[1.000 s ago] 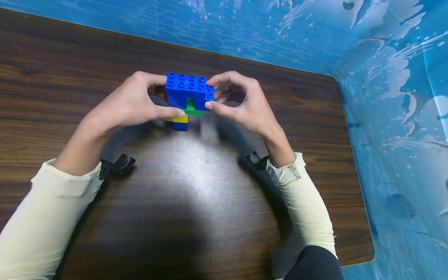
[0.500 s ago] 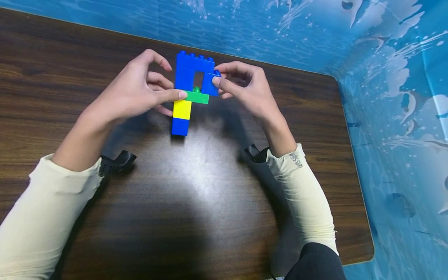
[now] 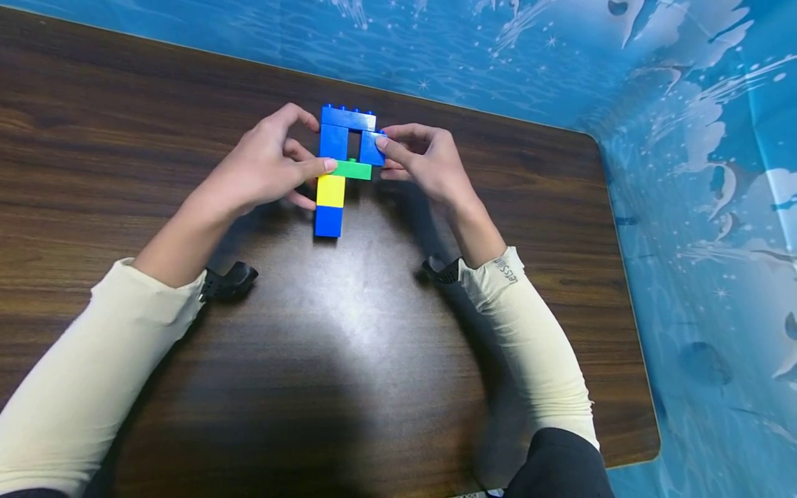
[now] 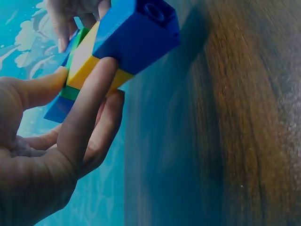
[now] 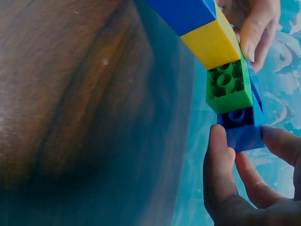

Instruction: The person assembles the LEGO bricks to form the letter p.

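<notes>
Both hands hold one structure of toy building bricks. At its bottom is a blue brick [image 3: 328, 222], then a yellow brick [image 3: 331, 191] and a wider green brick [image 3: 357, 170]. Above the green, a left blue brick [image 3: 333, 142] and a right blue brick [image 3: 371, 149] stand with a gap between, spanned by a long blue brick [image 3: 349, 119] with studs up. My left hand [image 3: 264, 159] grips the left side, thumb at the green brick. The right blue brick juts past the green one, and my right hand [image 3: 436, 162] pinches it. The bottom brick's hollow underside shows in the left wrist view.
A dark wood-grain table [image 3: 349, 387] lies under the hands. Behind it and along its right side hangs a blue sea-patterned sheet [image 3: 498, 62]. Black wrist mounts [image 3: 230, 281] stick out from the cream sleeves [image 3: 535, 332].
The structure has tipped from studs facing the camera to showing its front, its lower bricks coming into view. Both hands rose with it; lately the left shifted right and the right slightly left.
</notes>
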`<state>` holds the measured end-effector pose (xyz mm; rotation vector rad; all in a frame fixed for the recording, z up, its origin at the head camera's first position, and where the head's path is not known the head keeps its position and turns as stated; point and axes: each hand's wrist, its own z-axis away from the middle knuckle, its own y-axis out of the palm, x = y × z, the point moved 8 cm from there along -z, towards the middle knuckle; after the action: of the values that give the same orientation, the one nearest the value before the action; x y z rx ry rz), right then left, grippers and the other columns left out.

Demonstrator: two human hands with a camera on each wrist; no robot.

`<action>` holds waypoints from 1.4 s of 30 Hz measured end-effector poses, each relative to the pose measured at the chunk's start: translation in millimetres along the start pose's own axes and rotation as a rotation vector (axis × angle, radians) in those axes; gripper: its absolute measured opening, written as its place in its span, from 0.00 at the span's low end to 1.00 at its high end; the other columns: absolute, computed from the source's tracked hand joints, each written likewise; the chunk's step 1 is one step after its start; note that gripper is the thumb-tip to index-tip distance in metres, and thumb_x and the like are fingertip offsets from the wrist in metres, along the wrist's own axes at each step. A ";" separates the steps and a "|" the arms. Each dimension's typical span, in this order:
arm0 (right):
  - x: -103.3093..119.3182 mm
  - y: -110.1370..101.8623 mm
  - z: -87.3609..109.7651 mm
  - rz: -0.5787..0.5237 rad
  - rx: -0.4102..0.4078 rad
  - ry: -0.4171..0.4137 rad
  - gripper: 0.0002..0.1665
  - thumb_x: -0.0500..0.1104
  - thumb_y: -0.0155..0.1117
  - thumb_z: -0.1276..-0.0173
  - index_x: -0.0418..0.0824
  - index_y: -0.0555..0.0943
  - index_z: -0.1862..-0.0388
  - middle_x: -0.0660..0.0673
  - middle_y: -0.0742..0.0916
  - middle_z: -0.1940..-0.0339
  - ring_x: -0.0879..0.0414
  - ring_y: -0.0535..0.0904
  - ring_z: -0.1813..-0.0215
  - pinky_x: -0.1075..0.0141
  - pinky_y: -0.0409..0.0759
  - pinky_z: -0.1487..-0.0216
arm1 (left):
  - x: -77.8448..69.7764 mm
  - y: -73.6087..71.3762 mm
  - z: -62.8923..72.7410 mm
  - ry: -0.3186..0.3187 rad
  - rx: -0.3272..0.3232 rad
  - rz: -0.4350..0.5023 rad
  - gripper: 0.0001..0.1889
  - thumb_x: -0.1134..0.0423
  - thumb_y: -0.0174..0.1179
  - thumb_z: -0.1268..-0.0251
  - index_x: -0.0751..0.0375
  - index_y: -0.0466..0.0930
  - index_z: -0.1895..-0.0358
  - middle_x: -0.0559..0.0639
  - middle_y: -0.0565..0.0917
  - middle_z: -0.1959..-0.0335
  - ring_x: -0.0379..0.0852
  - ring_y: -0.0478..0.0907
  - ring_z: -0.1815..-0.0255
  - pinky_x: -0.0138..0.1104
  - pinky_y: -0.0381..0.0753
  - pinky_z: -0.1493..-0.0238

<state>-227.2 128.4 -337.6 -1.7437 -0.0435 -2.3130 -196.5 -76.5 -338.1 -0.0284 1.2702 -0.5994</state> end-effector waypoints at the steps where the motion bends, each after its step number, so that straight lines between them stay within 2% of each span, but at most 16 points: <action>1: -2.4 0.1 -0.9 -0.001 -0.003 0.015 0.20 0.39 0.70 0.23 0.31 0.83 0.36 0.39 0.87 0.53 0.52 0.90 0.60 0.57 0.91 0.48 | 0.8 0.1 -1.1 -0.006 -0.002 -0.008 0.37 0.54 0.63 0.20 0.57 0.56 0.17 0.67 0.81 0.42 0.57 0.88 0.53 0.46 0.92 0.64; 6: -15.5 -0.7 -5.2 -0.040 -0.024 0.112 0.20 0.37 0.68 0.22 0.31 0.83 0.35 0.37 0.87 0.48 0.54 0.91 0.60 0.59 0.91 0.46 | 3.2 2.1 -6.5 -0.041 -0.014 -0.039 0.37 0.54 0.64 0.21 0.59 0.58 0.17 0.67 0.80 0.40 0.58 0.89 0.53 0.45 0.92 0.64; 13: -28.4 -0.9 -10.5 -0.038 -0.018 0.178 0.21 0.36 0.66 0.20 0.31 0.82 0.33 0.38 0.86 0.48 0.56 0.91 0.62 0.59 0.89 0.42 | 12.5 8.0 -15.8 -0.121 0.019 0.017 0.38 0.56 0.63 0.20 0.62 0.58 0.16 0.65 0.77 0.36 0.54 0.87 0.50 0.45 0.93 0.61; 15: -30.8 0.0 -11.4 -0.009 -0.010 0.180 0.21 0.37 0.65 0.20 0.31 0.81 0.32 0.37 0.86 0.45 0.55 0.91 0.59 0.60 0.89 0.42 | 14.9 9.5 -18.4 -0.142 0.023 0.018 0.38 0.57 0.63 0.20 0.62 0.58 0.16 0.65 0.77 0.35 0.55 0.87 0.48 0.44 0.93 0.60; 21: -34.8 4.7 -10.8 0.156 0.026 0.161 0.22 0.36 0.60 0.17 0.32 0.79 0.28 0.35 0.84 0.32 0.46 0.89 0.38 0.64 0.88 0.39 | 21.0 11.7 -24.4 -0.184 0.048 -0.016 0.40 0.55 0.62 0.19 0.60 0.53 0.13 0.67 0.74 0.31 0.60 0.84 0.41 0.43 0.93 0.62; 23: -35.5 6.0 -10.9 0.188 0.035 0.157 0.23 0.36 0.60 0.17 0.32 0.78 0.27 0.35 0.83 0.31 0.45 0.88 0.35 0.64 0.87 0.38 | 22.9 12.1 -25.6 -0.196 0.055 -0.020 0.41 0.54 0.62 0.19 0.59 0.52 0.13 0.67 0.73 0.30 0.60 0.84 0.40 0.43 0.92 0.63; 32: -36.8 8.5 -12.1 0.190 0.048 0.130 0.23 0.35 0.60 0.17 0.30 0.78 0.28 0.33 0.84 0.33 0.43 0.87 0.35 0.64 0.88 0.39 | 27.4 12.7 -27.9 -0.204 0.062 -0.012 0.42 0.54 0.63 0.20 0.61 0.52 0.13 0.66 0.75 0.33 0.54 0.88 0.49 0.43 0.92 0.63; 42: -39.4 6.0 -10.2 0.231 0.050 0.104 0.24 0.37 0.60 0.16 0.32 0.78 0.26 0.34 0.84 0.33 0.44 0.88 0.36 0.62 0.88 0.39 | 32.1 15.8 -28.2 -0.196 0.066 -0.005 0.40 0.52 0.61 0.19 0.62 0.54 0.13 0.64 0.77 0.36 0.53 0.87 0.48 0.42 0.93 0.62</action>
<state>-225.5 127.8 -378.7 -1.5151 0.1122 -2.2100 -210.2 -68.6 -380.9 -0.0350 1.0602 -0.6267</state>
